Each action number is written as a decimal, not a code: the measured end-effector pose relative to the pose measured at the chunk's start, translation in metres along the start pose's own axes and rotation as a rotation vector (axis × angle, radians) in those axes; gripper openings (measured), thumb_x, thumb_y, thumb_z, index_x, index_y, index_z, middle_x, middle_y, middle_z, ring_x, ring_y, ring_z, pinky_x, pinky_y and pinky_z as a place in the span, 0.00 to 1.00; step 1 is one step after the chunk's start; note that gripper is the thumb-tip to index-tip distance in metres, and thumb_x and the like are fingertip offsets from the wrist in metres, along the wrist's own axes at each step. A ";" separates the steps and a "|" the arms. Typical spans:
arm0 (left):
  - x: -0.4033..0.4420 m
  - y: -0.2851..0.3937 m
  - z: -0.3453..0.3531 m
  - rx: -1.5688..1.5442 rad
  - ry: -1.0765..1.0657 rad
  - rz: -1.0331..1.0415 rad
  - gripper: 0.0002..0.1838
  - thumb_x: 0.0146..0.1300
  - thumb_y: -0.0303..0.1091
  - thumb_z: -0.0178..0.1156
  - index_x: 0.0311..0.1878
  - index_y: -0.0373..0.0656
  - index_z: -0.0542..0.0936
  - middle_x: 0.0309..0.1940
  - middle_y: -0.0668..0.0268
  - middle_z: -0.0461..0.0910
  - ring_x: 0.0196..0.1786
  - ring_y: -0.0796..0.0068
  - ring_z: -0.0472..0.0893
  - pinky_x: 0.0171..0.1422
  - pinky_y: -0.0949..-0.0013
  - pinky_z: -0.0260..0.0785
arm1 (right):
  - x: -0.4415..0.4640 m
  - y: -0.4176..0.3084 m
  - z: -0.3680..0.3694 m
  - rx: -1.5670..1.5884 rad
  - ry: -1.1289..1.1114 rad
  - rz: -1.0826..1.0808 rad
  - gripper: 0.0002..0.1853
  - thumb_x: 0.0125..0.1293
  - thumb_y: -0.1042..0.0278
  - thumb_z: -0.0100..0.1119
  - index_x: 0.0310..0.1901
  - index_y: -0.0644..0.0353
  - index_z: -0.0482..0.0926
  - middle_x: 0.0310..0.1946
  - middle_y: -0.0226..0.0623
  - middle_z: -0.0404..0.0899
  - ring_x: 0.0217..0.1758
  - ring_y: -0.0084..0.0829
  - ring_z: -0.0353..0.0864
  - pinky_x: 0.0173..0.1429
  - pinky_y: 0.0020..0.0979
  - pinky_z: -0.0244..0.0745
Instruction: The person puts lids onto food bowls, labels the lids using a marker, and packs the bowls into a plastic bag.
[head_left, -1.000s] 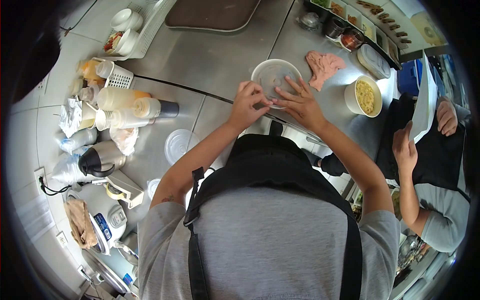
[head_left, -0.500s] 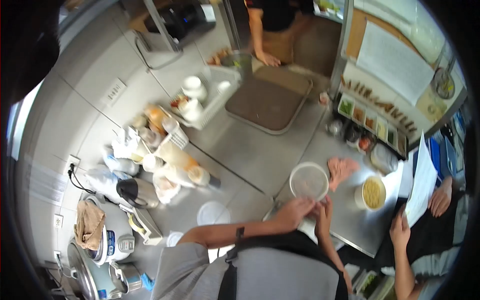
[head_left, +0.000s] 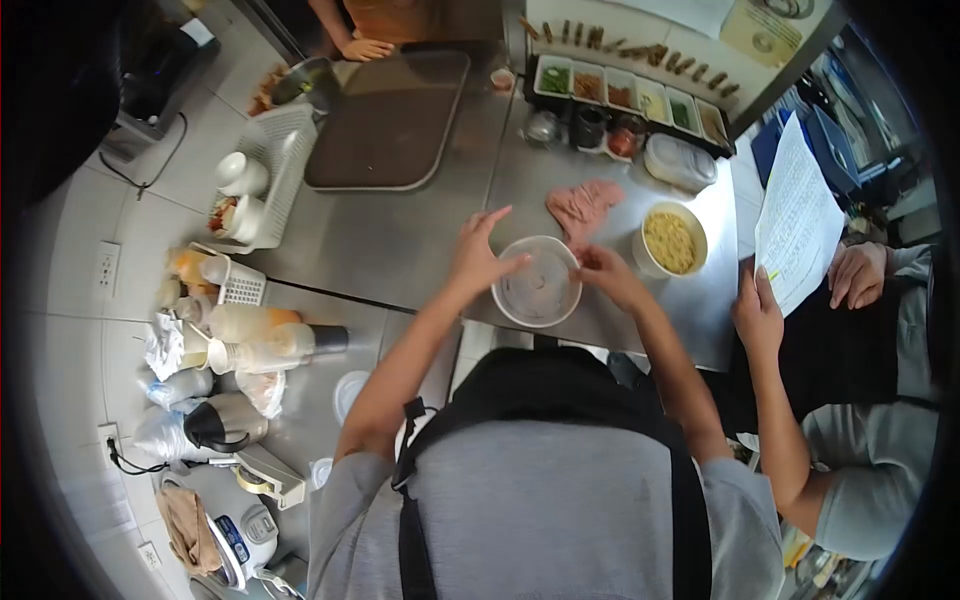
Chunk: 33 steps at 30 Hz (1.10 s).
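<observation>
A round white bowl [head_left: 537, 285] with a clear, cloudy cover over its top is in front of me at the counter's near edge. To its left is my left hand [head_left: 478, 262], open, fingers stretched up and apart, the thumb reaching over the rim. On the opposite side my right hand [head_left: 608, 278] has its fingers closed at the bowl's right rim. A crumpled pink cloth [head_left: 583, 205] lies just beyond the bowl. Right of my right hand stands a white tub of yellowish food [head_left: 670, 240], uncovered.
A large brown tray [head_left: 390, 120] lies at the back left, with another person's hand [head_left: 367, 49] behind it. Topping containers [head_left: 630, 95] line the back right. At right, a co-worker holds a paper sheet [head_left: 797, 220]. Bottles [head_left: 265, 335] and a kettle [head_left: 225, 425] crowd the left.
My hands were together at the bowl's lower right edge. Now my left hand has moved to the left side and spread, while my right stays at the right rim. The view has shifted.
</observation>
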<state>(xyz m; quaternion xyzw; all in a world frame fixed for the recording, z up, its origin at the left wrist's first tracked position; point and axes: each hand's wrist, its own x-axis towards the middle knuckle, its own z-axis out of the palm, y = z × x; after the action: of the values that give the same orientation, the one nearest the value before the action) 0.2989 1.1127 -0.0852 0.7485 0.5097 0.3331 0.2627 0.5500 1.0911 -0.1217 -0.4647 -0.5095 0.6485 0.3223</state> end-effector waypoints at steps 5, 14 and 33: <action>0.000 -0.030 0.039 -0.792 -0.505 -0.353 0.28 0.58 0.37 0.65 0.63 0.48 0.72 0.52 0.66 0.77 0.56 0.74 0.75 0.60 0.67 0.67 | 0.013 0.001 -0.019 -0.063 -0.181 0.086 0.21 0.56 0.75 0.64 0.52 0.65 0.74 0.41 0.32 0.78 0.45 0.22 0.77 0.51 0.25 0.71; -0.006 -0.027 0.048 -0.774 -0.540 -0.473 0.25 0.59 0.36 0.64 0.61 0.46 0.74 0.49 0.66 0.79 0.51 0.76 0.77 0.57 0.68 0.70 | 0.008 -0.008 -0.016 -0.040 -0.211 0.166 0.19 0.56 0.75 0.65 0.50 0.65 0.75 0.39 0.32 0.80 0.43 0.22 0.79 0.52 0.25 0.73; -0.029 -0.019 0.044 -1.032 -0.591 -0.649 0.24 0.61 0.39 0.62 0.59 0.40 0.74 0.49 0.65 0.78 0.50 0.77 0.77 0.57 0.70 0.69 | 0.007 0.006 -0.009 0.212 -0.331 0.442 0.16 0.63 0.62 0.62 0.49 0.60 0.76 0.40 0.27 0.79 0.43 0.19 0.78 0.51 0.25 0.72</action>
<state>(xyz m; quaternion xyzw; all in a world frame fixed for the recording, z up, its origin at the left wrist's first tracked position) 0.3139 1.0896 -0.1344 0.3961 0.3911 0.2193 0.8013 0.5565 1.0991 -0.1293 -0.4161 -0.3709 0.8196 0.1324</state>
